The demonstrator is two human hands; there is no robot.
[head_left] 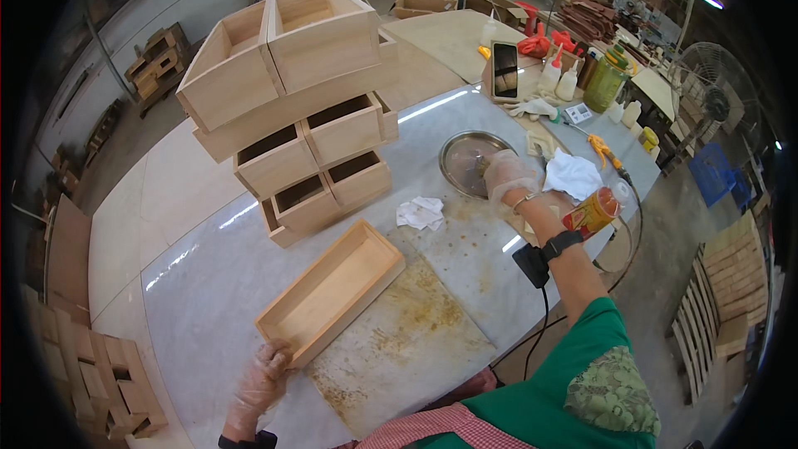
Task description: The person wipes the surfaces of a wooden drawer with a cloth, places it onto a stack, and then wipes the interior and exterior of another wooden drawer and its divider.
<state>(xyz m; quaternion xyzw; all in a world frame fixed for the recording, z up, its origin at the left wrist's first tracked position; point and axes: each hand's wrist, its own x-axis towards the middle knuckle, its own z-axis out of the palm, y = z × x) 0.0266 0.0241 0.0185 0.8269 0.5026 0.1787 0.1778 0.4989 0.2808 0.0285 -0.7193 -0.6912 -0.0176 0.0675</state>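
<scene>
A shallow, open-topped wooden drawer (328,287) lies at a slant on the work table. My left hand (268,370), in a clear plastic glove, is closed on its near left corner. My right hand (507,175), gloved the same way, reaches over a round metal pan (446,173) with some liquid in it. Its fingers point down into the pan's right side; what they hold is hidden by the glove. Under the drawer's right side is a flat sheet (399,341) with yellow-brown stains. A crumpled white cloth (421,213) sits between drawer and pan.
Stacked wooden drawer units (307,108) rise at the far left. Right of the pan are another white cloth (573,175), a red-and-yellow bottle (594,212) and an orange-handled tool (600,148) with a hose. Behind stand a phone (504,71), squeeze bottles (552,71) and a green jug (608,79).
</scene>
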